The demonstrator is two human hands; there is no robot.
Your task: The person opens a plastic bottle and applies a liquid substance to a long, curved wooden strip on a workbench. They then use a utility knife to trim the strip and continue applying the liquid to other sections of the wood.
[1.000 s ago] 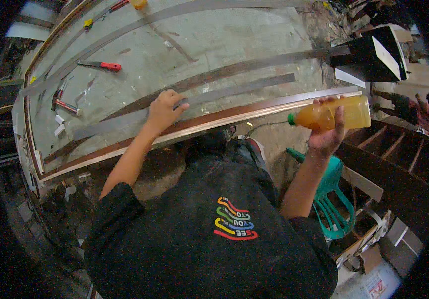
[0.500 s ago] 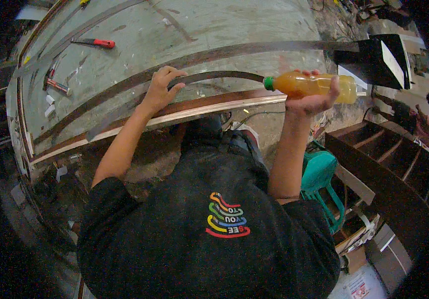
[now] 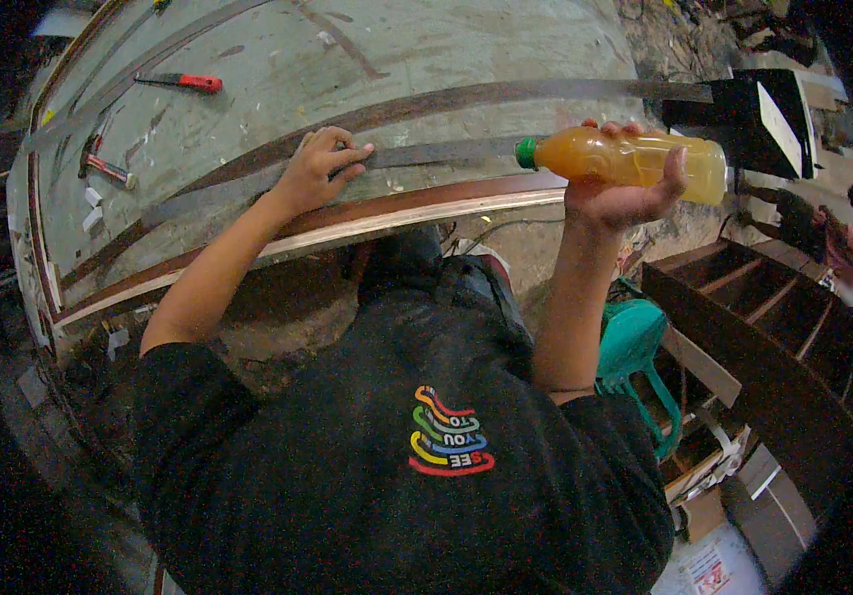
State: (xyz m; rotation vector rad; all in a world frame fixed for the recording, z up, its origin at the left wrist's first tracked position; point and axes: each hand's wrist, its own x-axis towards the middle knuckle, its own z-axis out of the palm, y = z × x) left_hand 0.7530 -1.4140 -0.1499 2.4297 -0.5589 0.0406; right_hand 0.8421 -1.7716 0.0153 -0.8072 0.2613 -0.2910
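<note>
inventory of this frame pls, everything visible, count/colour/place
bottle: 1, orange liquid, green cap, lying sideways in the right hand
thin strips: several, dark brown, along the workbench
workbench: 1, grey-green top, wood-edged, ahead
red-handled tool: 1, bench far left
hammer: 1, red grip, bench left
black box: 1, right end of the bench
plastic stool: 1, teal, floor right
shelf unit: 1, dark brown, right
left hand: pressing on a strip
right hand: gripping the bottle

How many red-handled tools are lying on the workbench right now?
2: a red-handled tool near the bench's far left, and another red-handled tool closer, at the left edge. More may be hidden past the frame.
</note>
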